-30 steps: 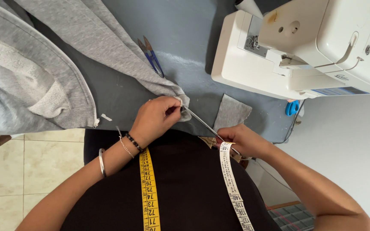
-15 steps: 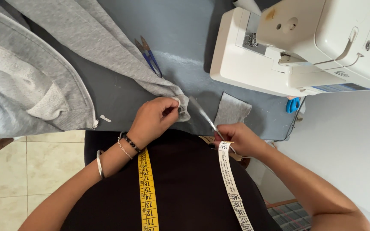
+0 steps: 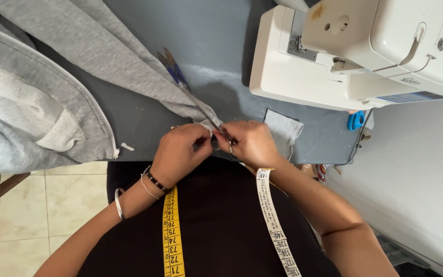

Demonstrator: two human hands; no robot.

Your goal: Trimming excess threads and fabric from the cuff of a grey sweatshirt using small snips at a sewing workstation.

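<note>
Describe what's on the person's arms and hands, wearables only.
Both arms are bare, no sleeves showing. The left hand has three pieces at the wrist: a dark beaded bracelet, a thin chain bracelet and, further up the forearm, a plain silver bangle. The right hand wears a ring; its wrist is bare.

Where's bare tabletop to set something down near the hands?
One bare patch of grey table lies between the grey sweatshirt and the white sewing machine, above the blue-handled scissors. It is crowded at the front edge: left hand, right hand, fabric scrap.
</note>
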